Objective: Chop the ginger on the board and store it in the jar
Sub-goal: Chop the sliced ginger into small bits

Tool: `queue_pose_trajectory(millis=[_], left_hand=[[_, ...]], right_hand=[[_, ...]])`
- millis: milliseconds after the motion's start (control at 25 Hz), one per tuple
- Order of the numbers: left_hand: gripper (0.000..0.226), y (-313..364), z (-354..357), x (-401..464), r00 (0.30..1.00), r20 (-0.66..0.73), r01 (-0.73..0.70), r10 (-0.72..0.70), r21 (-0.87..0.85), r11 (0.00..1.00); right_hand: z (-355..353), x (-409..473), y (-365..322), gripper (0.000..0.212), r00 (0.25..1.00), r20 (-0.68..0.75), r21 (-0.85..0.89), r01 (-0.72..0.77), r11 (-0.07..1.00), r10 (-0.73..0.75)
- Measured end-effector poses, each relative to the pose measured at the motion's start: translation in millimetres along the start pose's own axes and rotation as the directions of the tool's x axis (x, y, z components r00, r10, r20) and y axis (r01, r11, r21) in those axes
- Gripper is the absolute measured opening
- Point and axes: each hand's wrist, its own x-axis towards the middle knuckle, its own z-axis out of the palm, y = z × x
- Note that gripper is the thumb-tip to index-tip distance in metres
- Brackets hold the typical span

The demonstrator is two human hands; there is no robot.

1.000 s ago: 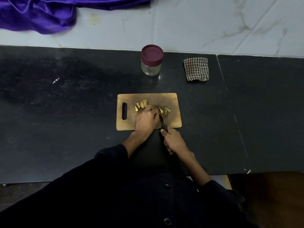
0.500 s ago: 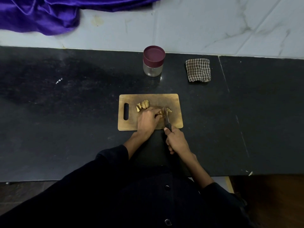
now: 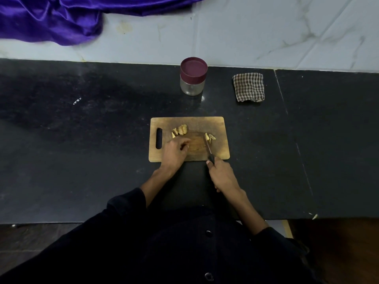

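Purple cloth (image 3: pixel 61 17): bunched at 11 o'clock on the pale marble-look surface behind the counter (image 3: pixel 82 140); unchanged from half a second ago.

Board (image 3: pixel 189 139): wooden, at centre of the black counter, handle slot (image 3: pixel 159 138) at its 9 o'clock end. Same place as before.

Left hand (image 3: pixel 174 151): rests on the board's near-left part, fingers curled toward 2 o'clock. Whether it holds a piece under the fingers cannot be told. Earlier it sat further right, close against the blade; now it is drawn back toward 8 o'clock, leaving bare wood between it and the knife.

Ginger, left pile (image 3: pixel 180 130): cut strips just beyond the left fingertips, at 12 o'clock from the hand. Not shifted.

Jar (image 3: pixel 193 76): clear glass with maroon lid (image 3: pixel 193 67) still on, at 12 o'clock from the board, well apart from it. Nothing seen inside.

Knife (image 3: pixel 208 145): blade lies on the board pointing to 12 o'clock, tip touching the right pile. Earlier it stood between fingers and ginger; now it is clear of the left hand.

Ginger, right pile (image 3: pixel 210 136): a few strips just right of the blade tip.

Right hand (image 3: pixel 222 176): at 5 o'clock off the board's near edge, wrapped firmly round the dark knife handle.

Checked cloth (image 3: pixel 248 87): folded, at 1 o'clock, right of the jar. Unmoved.
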Motion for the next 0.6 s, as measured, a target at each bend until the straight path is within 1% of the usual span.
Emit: queue_pose_trajectory(millis=[120, 240, 320, 400, 480, 600], left_hand=[[0.022, 0, 0, -2, 1.000, 0.000, -0.007, 0.007, -0.002, 1.000], [0.022, 3, -2, -2, 1.000, 0.014, -0.015, 0.014, 0.004, 1.000], [0.021, 3, -4, -4, 0.999, 0.020, -0.029, 0.028, 0.007, 1.000], [0.020, 0, -7, -8, 0.999, 0.012, -0.034, 0.035, -0.009, 0.999], [0.019, -6, -14, -11, 1.000, -0.029, 0.011, -0.013, -0.053, 0.999], [0.017, -17, -26, -12, 0.979, -0.152, 0.106, -0.133, -0.169, 0.980]], right_hand=[[-4, -1, 4, 0.030, 0.999, -0.037, 0.000, -0.017, 1.000, 0.017], [-1, -2, 2, 0.035, 0.999, -0.047, -0.035, 0.018, 0.999, -0.020], [0, -2, -2, 0.034, 0.999, -0.038, -0.077, 0.029, 0.997, -0.032], [-1, -2, -3, 0.032, 0.998, -0.044, -0.155, 0.044, 0.987, -0.051], [-2, -4, -2, 0.031, 0.992, -0.089, -0.222, 0.068, 0.973, -0.090], [-1, -6, -2, 0.029, 0.980, -0.145, -0.242, 0.097, 0.965, -0.134]])
